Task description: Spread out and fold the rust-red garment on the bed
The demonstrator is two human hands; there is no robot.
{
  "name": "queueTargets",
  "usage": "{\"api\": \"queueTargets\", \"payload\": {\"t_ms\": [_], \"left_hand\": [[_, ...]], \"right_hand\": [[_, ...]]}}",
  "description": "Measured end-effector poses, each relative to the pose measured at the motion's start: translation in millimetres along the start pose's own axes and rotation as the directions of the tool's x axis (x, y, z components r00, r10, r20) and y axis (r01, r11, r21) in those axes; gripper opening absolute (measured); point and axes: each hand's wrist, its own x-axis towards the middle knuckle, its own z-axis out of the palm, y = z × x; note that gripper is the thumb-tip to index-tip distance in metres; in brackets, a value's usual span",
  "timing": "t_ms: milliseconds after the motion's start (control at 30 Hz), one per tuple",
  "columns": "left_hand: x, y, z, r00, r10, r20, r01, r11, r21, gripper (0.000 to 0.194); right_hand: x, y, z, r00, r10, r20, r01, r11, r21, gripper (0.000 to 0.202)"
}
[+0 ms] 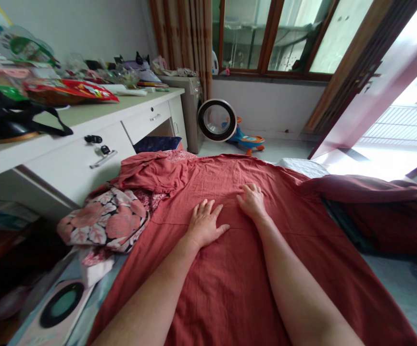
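A large rust-red cloth garment [230, 283] is spread out before me, its far edge and left part creased. My left hand [205, 223] lies flat on it with the fingers spread, near the middle. Farther forward and to the right, my right hand [253, 201] rests palm down on the same cloth, fingers a little bent and apart. Neither hand holds anything. A bunched part of the red cloth [154, 173] lies beyond my left hand, and a folded floral cloth [103, 221] sits left of it.
On the left stands a white desk [150, 98] with a cluttered top, including a red snack bag [71, 90]. Past it, a washing machine [193, 110] has its round door [217, 120] swung out. A blue toy [246, 139] stands behind. Dark red fabric [392, 226] is heaped at right.
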Motion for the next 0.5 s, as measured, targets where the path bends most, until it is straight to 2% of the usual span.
{"api": "queueTargets", "payload": {"t_ms": [100, 167, 367, 500], "left_hand": [[0.1, -0.5, 0.8, 1.000, -0.005, 0.002, 0.005, 1.000, 0.003, 0.076], [0.2, -1.2, 1.2, 1.000, -0.001, -0.007, 0.001, 1.000, 0.003, 0.076], [1.7, -6.1, -0.8, 0.995, 0.021, -0.099, -0.021, 1.000, 0.000, 0.059], [2.0, -11.9, -4.5, 0.987, -0.060, -0.148, 0.064, 0.998, 0.021, 0.052]], "right_hand": [[-2.1, -7.2, 8.2, 0.982, -0.152, 0.113, 0.148, 0.988, 0.044, 0.042], [-3.0, -7.9, 10.0, 0.977, -0.163, 0.140, 0.159, 0.986, 0.044, 0.042], [-1.9, -1.5, 4.5, 0.992, -0.021, 0.121, 0.024, 0.999, -0.022, 0.042], [-0.4, 4.2, -0.5, 0.993, 0.077, 0.092, -0.069, 0.994, -0.081, 0.039]]}}
